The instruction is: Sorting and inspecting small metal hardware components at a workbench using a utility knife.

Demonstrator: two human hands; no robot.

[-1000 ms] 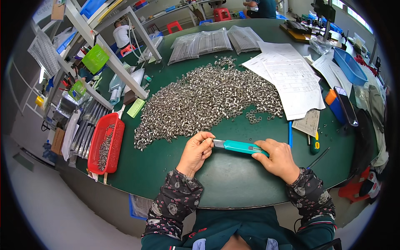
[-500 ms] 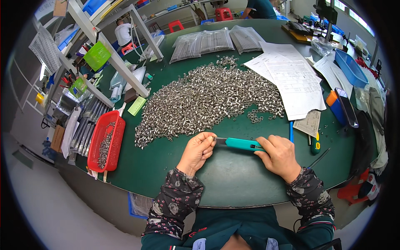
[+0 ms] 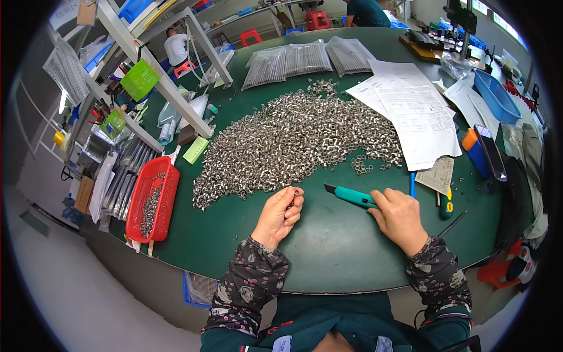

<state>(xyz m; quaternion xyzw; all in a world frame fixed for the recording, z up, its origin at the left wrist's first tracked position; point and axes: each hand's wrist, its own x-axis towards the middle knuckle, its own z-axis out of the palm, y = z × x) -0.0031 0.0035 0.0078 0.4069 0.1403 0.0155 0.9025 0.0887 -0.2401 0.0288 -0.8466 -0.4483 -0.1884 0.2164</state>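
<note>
My left hand (image 3: 280,216) pinches a small metal ring (image 3: 297,192) between thumb and forefinger, its other fingers curled in. In my right hand (image 3: 401,218) is a green utility knife (image 3: 354,196), gripped at its rear end, with the dark blade (image 3: 331,188) out and pointing left. The blade tip is apart from the ring. Beyond both hands spreads a wide heap of small shiny metal rings (image 3: 293,141) on the green table (image 3: 334,252). Whether more rings lie inside my curled left fingers is hidden.
A red plastic basket (image 3: 136,202) holding more metal pieces stands at the left edge. Papers (image 3: 417,126) lie right of the heap, bagged metal tubes (image 3: 287,61) behind it. At right are a phone (image 3: 490,154), a screwdriver (image 3: 447,206) and a blue tray (image 3: 495,97).
The knife has come away from the ring in my left hand, moving right and tilting so its blade points up-left. My left hand has stayed nearly in place, with the ring now showing.
</note>
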